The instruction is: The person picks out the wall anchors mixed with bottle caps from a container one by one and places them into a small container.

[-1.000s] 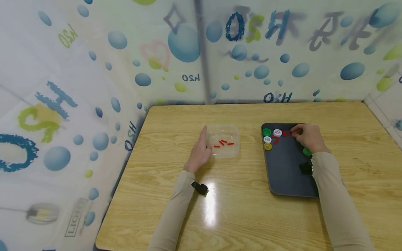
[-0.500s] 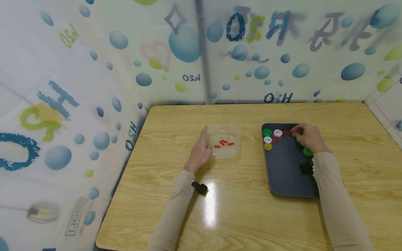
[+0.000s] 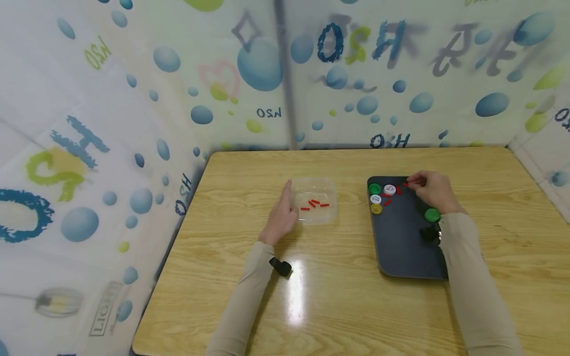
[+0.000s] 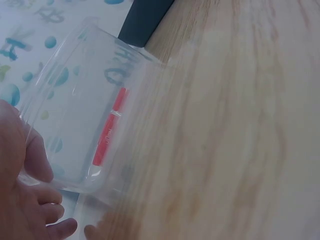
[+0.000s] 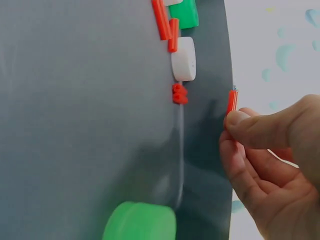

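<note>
Seemingly partway: four red sticks lie in the clear box, frame centre, which the left hand touches, index straight, while the right hand pinches another red stick between its fingers by the tray, frame right, with more sticks left there.

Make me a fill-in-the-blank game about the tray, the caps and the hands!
1. The right hand pinches a small stick coloured ____.
2. The clear box is touched by the person's ____ hand.
3. On the tray, the cap nearest the right sleeve is ____.
4. Among the caps in view, only one is ____.

Missing words: red; left; green; yellow.
</note>
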A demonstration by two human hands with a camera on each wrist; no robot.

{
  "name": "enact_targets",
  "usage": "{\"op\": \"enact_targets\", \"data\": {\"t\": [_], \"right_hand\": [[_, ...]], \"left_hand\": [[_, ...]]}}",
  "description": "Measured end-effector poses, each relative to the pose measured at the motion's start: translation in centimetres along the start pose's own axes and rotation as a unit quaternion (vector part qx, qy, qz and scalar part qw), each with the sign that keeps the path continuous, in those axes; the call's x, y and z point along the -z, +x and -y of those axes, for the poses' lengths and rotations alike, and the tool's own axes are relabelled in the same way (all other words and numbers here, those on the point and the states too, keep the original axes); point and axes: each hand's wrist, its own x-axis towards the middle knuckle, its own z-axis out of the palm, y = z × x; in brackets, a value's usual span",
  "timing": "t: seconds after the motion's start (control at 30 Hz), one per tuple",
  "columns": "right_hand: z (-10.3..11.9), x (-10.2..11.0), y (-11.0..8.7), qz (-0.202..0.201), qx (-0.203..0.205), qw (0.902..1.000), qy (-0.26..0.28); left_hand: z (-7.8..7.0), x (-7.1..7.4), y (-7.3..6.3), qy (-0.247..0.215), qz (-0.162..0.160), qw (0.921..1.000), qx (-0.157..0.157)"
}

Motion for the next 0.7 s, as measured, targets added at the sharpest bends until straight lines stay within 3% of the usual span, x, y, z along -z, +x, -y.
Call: {"op": "enact_targets", "data": {"t": [0.7], "right_hand": [[4.4, -0.6, 0.8, 0.003, 0.044, 0.9989, 0.016]], "left_hand": [[0.0, 0.2, -0.2, 0.003, 0.004, 1.0000, 0.000]]}}
